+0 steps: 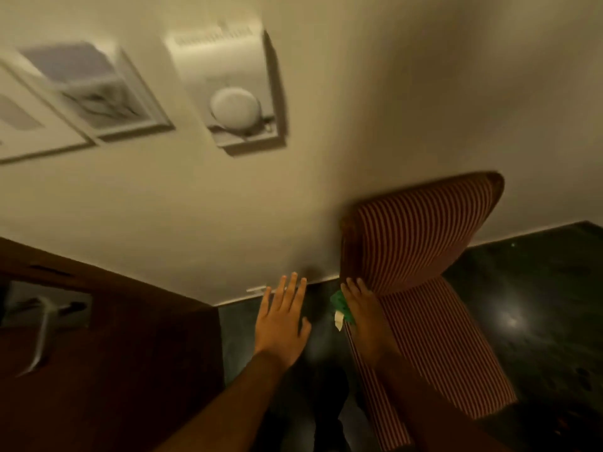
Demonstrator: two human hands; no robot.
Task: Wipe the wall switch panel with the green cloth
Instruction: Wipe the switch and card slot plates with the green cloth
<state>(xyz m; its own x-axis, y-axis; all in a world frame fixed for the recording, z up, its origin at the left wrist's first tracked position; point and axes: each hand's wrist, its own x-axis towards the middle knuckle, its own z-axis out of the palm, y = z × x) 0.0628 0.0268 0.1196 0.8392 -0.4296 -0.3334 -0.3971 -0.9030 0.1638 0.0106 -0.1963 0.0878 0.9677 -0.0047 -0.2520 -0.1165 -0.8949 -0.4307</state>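
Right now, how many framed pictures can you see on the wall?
2, both blurred, at the upper left: one framed picture just left of the white switch panel, and a second frame further left, cut off by the image edge. More may hang out of view.

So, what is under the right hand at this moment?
Under the right hand a bunched green cloth shows, with a pale tag, over the striped chair. The hand covers most of the cloth, so the grip itself is hidden.
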